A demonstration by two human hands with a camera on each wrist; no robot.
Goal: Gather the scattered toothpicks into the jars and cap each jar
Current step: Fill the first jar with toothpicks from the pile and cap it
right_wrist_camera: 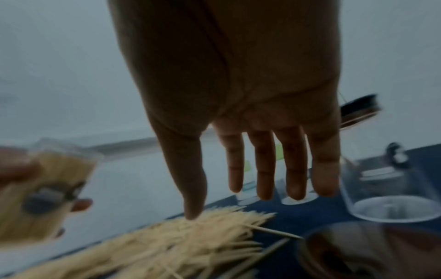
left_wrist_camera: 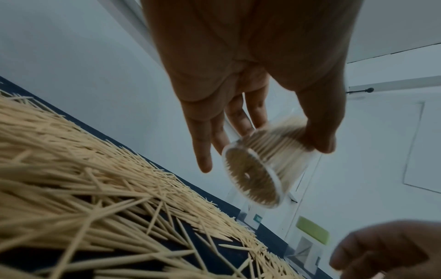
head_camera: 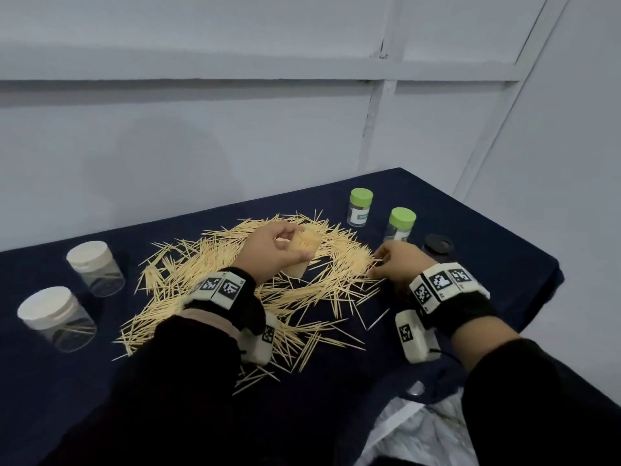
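Note:
A wide heap of toothpicks (head_camera: pixel 235 297) covers the middle of the dark blue tablecloth (head_camera: pixel 487 257). My left hand (head_camera: pixel 289 245) holds a clear uncapped jar (head_camera: pixel 304 252) packed with toothpicks, tilted above the heap. In the left wrist view the left hand (left_wrist_camera: pixel 262 156) has its thumb on one side of this jar (left_wrist_camera: pixel 260 169) and fingers on the other. My right hand (head_camera: pixel 379 264) reaches down at the heap's right edge. The blurred right wrist view shows the right hand (right_wrist_camera: pixel 226 203) with straight fingers, the thumb tip touching the toothpicks (right_wrist_camera: pixel 190 245).
Two white-lidded clear jars (head_camera: pixel 90 264) (head_camera: pixel 53 317) stand at the left. Two green-lidded jars (head_camera: pixel 360 206) (head_camera: pixel 400 227) and a dark-lidded jar (head_camera: pixel 437 245) stand behind my right hand. The table's right edge is close by.

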